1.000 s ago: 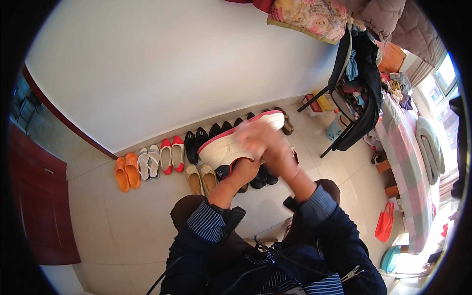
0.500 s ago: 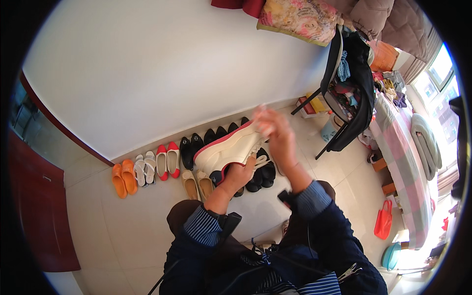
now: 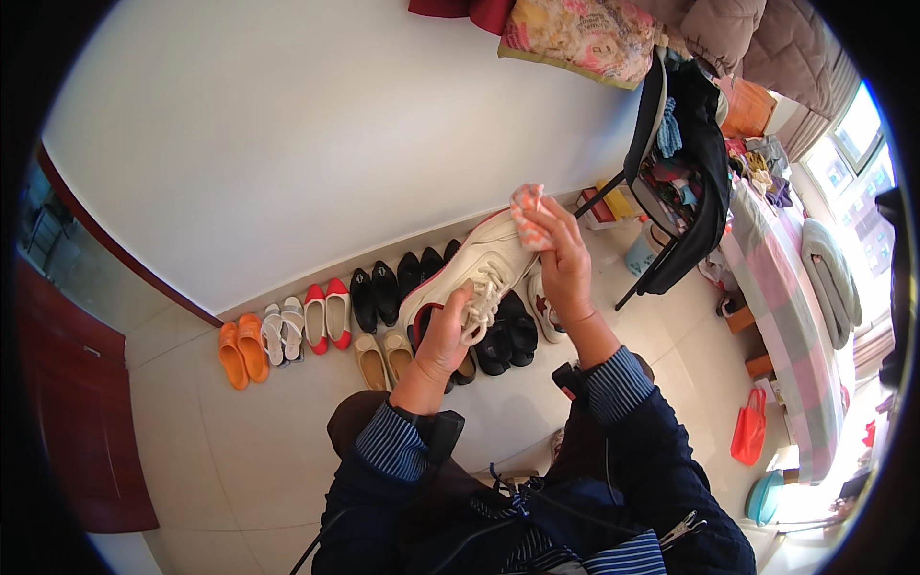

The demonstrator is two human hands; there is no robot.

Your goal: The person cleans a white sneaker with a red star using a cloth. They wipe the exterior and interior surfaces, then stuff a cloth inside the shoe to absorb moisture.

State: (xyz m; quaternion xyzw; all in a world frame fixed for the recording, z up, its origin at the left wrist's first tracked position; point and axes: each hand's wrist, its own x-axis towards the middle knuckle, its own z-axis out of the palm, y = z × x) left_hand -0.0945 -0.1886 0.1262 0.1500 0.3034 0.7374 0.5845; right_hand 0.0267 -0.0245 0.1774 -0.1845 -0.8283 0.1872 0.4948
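Observation:
A white lace-up sneaker (image 3: 469, 265) with a red edge hangs above the row of shoes, its toe pointing up and to the right. My left hand (image 3: 441, 337) grips it at the heel opening, with the thumb by the tongue and the fingers hidden inside. Loose white laces (image 3: 484, 305) dangle beside that thumb. My right hand (image 3: 563, 257) is closed on an orange-and-white cloth (image 3: 529, 217) and presses it against the sneaker's toe.
Along the wall stand orange clogs (image 3: 241, 350), white sandals (image 3: 283, 332), red-and-white flats (image 3: 327, 315), black shoes (image 3: 374, 292) and beige flats (image 3: 383, 358). Another sneaker (image 3: 545, 311) stands below my right hand. A loaded black chair (image 3: 685, 206) is at the right, near a bed (image 3: 792, 316).
The sneaker has rolled so its laces and upper now face me. My right hand, blurred before, now holds the cloth on the toe.

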